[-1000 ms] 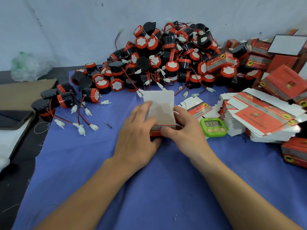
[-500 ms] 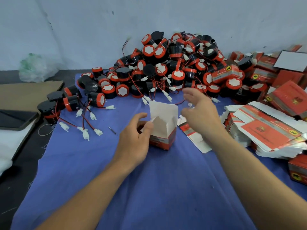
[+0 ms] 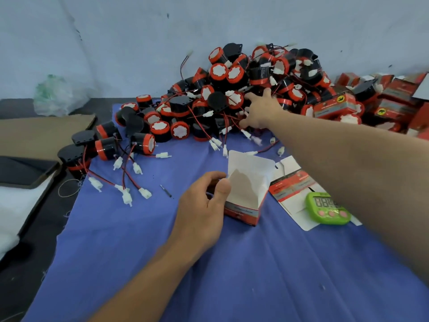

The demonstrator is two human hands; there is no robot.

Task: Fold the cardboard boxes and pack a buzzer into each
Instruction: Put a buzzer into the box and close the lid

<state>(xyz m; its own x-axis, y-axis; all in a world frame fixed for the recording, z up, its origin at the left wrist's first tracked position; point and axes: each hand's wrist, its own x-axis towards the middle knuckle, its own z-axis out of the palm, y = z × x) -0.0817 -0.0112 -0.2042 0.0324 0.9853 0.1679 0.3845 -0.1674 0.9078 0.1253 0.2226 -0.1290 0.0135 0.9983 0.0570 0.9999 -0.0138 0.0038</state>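
A small red and white cardboard box (image 3: 249, 194) stands upright on the blue cloth (image 3: 232, 270), its top open and its white flap raised. My left hand (image 3: 202, 210) grips the box's left side, thumb against the flap's edge. My right hand (image 3: 261, 110) is stretched out far over the heap of black and red buzzers (image 3: 222, 89) at the back. Its fingers are spread and touch the buzzers and their red wires, with nothing held. Several loose buzzers (image 3: 141, 142) with white plugs lie to the left of the heap.
A flat unfolded box blank (image 3: 291, 184) lies right of the box, with a green timer (image 3: 327, 209) on it. Red finished boxes (image 3: 394, 101) are stacked at the back right. Brown cardboard (image 3: 34, 135), a dark tablet (image 3: 23, 170) and a plastic bag (image 3: 55, 96) sit at the left.
My right hand let go of the box and reached forward into the buzzer heap. The left hand kept hold of the box, which now stands with its flap up.
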